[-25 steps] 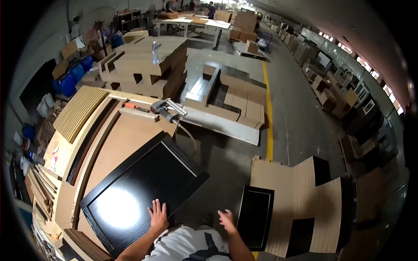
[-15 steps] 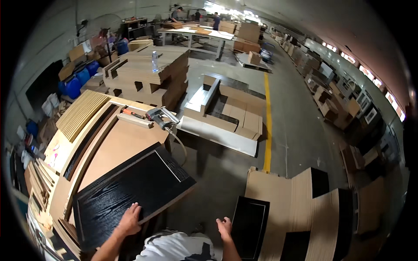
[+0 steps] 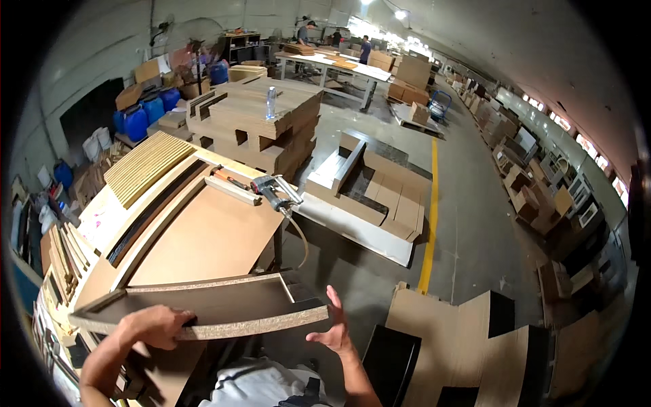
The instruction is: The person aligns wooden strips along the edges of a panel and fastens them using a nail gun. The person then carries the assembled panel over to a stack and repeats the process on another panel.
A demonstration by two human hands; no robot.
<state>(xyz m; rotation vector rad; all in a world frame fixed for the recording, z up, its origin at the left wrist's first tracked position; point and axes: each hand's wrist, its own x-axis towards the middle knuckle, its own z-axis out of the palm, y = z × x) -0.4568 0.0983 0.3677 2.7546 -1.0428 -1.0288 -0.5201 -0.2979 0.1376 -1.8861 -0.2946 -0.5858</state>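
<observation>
Near left: framed dark panel [image 3: 254, 329] tilted, one-handed hold

Raw edge on the near side. Left hand [image 3: 157, 325] grasps that edge, left of its middle; right hand [image 3: 333, 327] is spread, holding nothing, just beside the panel's right end. Contact there: cannot tell. Likeliest trouble: weight carried off-centre by one hand, so the right end could dip or the whole piece twist out of the grip. Whether the far edge bears on the brown board [image 3: 210, 234] is unclear; if it does, a slide could scuff either surface. At the board's far right corner, a pneumatic nailer [image 3: 272, 195] with its air hose [image 3: 304, 249] hanging down; a corner swung wide might snag the hose and drag the tool off. Near right, a black panel [image 3: 390, 363] could take a knock if the piece drops that way.
</observation>
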